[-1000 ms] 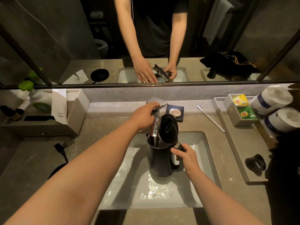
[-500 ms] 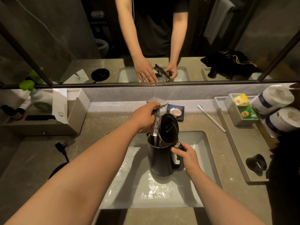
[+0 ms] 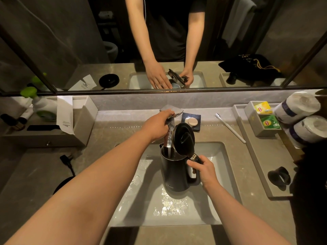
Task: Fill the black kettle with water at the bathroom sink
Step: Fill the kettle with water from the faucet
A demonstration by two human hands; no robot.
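Hands: right (image 3: pixel 206 171) grips kettle (image 3: pixel 175 172) handle, left (image 3: pixel 157 125) on faucet (image 3: pixel 171 112).

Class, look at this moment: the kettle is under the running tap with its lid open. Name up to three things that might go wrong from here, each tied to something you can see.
1. Water is running into the black kettle; its level is hidden, so it may overfill.
2. The right hand alone grips the handle, so the filling kettle could tip or slip into the sink.
3. The left hand is on the faucet; a clumsy turn could splash the open lid.
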